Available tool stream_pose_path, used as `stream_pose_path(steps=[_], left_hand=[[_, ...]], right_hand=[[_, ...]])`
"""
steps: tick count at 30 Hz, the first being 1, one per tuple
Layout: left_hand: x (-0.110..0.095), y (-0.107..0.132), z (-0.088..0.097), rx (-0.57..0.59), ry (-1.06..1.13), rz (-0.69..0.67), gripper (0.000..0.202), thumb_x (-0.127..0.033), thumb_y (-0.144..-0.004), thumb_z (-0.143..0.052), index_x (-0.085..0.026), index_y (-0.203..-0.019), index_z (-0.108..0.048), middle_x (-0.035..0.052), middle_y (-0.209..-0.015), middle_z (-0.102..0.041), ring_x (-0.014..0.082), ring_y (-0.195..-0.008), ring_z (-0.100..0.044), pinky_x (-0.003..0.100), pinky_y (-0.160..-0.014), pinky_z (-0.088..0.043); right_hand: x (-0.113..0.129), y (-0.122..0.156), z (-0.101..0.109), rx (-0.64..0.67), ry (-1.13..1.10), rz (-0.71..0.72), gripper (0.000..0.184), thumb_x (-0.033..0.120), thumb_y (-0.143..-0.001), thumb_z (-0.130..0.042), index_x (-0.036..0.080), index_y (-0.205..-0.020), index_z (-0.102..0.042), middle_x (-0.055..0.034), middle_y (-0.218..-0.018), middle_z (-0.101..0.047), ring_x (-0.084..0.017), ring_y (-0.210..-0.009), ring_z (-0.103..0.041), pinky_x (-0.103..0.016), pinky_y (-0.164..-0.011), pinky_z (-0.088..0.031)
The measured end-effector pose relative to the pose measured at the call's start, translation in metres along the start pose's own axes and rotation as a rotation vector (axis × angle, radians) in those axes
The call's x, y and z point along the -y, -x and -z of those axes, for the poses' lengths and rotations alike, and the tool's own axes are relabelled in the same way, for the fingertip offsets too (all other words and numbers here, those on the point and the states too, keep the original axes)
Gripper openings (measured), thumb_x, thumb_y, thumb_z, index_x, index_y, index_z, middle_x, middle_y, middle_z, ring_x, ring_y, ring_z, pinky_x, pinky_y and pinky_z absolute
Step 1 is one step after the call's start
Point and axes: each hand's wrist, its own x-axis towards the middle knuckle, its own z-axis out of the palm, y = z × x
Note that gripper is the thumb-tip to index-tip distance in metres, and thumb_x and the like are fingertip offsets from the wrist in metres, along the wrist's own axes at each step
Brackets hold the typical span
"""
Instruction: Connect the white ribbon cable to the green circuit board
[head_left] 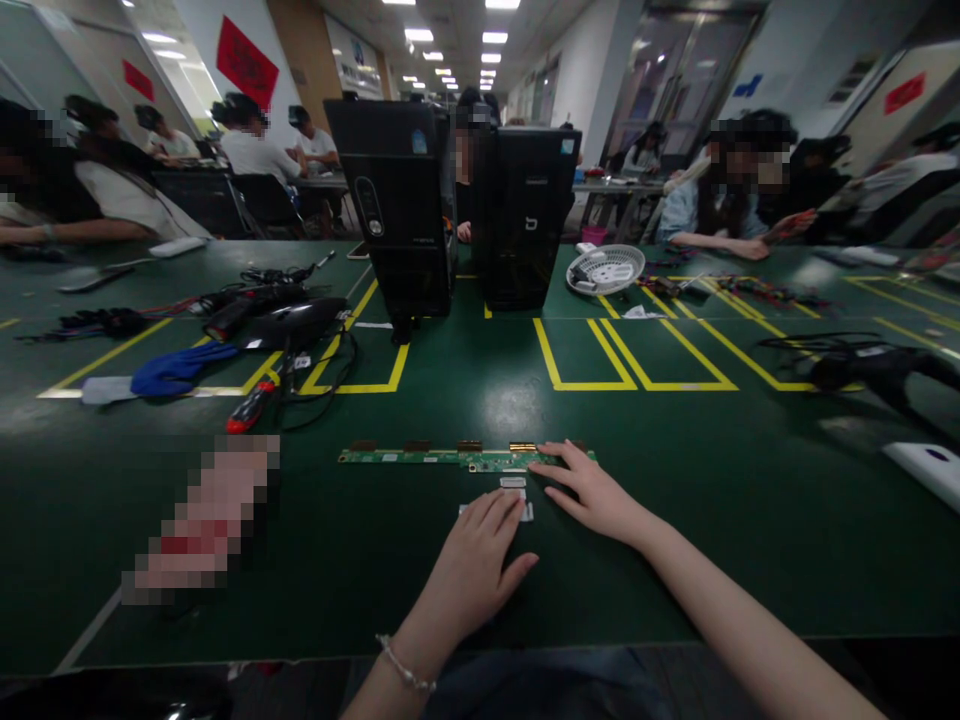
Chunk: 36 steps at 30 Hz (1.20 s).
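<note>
A long, narrow green circuit board (409, 458) with copper-coloured tabs along its far edge lies flat on the green table in front of me. My right hand (589, 488) rests at the board's right end, fingers spread, the fingertips on or just over it. Nearer to me, my left hand (476, 550) lies palm down with its fingers stretched out over a small white piece (528, 512), which it partly covers. Another small white piece (513, 482) sits between that hand and the board. What lies under the left palm is hidden.
Two black computer towers (531, 230) stand at the back. Left are a screwdriver (252, 406), a blue glove (176, 370), cables and a pixelated object (206, 520). A white basket (606, 270) stands back right; black cables (847, 365) lie right. People sit at tables beyond.
</note>
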Motion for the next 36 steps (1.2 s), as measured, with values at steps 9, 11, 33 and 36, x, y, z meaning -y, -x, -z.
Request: stream_pose_path(steps=[9, 11, 33, 36], left_hand=[[-0.0012, -0.0002, -0.0014, -0.019, -0.019, 0.003, 0.052, -0.037, -0.095, -0.053, -0.015, -0.141, -0.042, 0.0122, -0.144, -0.048, 0.0281, -0.132, -0.042, 0.048, -0.108, -0.037], [-0.0015, -0.0009, -0.0011, -0.017, -0.023, 0.007, 0.051, -0.037, -0.095, -0.053, -0.016, -0.14, -0.042, 0.0121, -0.143, -0.049, 0.028, -0.132, -0.042, 0.048, -0.108, -0.038], [0.0027, -0.0008, -0.0045, -0.022, -0.048, -0.031, 0.053, -0.039, -0.097, -0.048, -0.015, -0.143, -0.04, 0.0138, -0.144, -0.049, 0.0285, -0.134, -0.042, 0.048, -0.108, -0.038], [0.0033, -0.0003, -0.0057, -0.04, -0.036, -0.036, 0.054, -0.04, -0.097, -0.048, -0.017, -0.144, -0.038, 0.0135, -0.145, -0.048, 0.0275, -0.135, -0.041, 0.047, -0.109, -0.038]], right_hand=[[0.0044, 0.0017, 0.0043, 0.036, -0.042, 0.025, 0.044, 0.032, -0.094, -0.05, 0.029, -0.138, -0.051, -0.0105, -0.146, -0.042, -0.027, -0.137, -0.037, -0.052, -0.111, -0.032], [0.0042, 0.0017, 0.005, 0.038, -0.049, 0.033, 0.044, 0.032, -0.094, -0.05, 0.028, -0.138, -0.051, -0.0105, -0.146, -0.042, -0.026, -0.137, -0.036, -0.052, -0.112, -0.031], [0.0017, 0.0025, 0.0083, 0.072, -0.132, 0.057, 0.042, 0.03, -0.092, -0.052, 0.027, -0.134, -0.055, -0.0095, -0.147, -0.042, -0.025, -0.14, -0.032, -0.054, -0.114, -0.025], [0.0009, 0.0029, 0.0074, 0.065, -0.138, 0.059, 0.042, 0.03, -0.092, -0.053, 0.028, -0.134, -0.055, -0.009, -0.148, -0.042, -0.026, -0.14, -0.032, -0.054, -0.115, -0.025]])
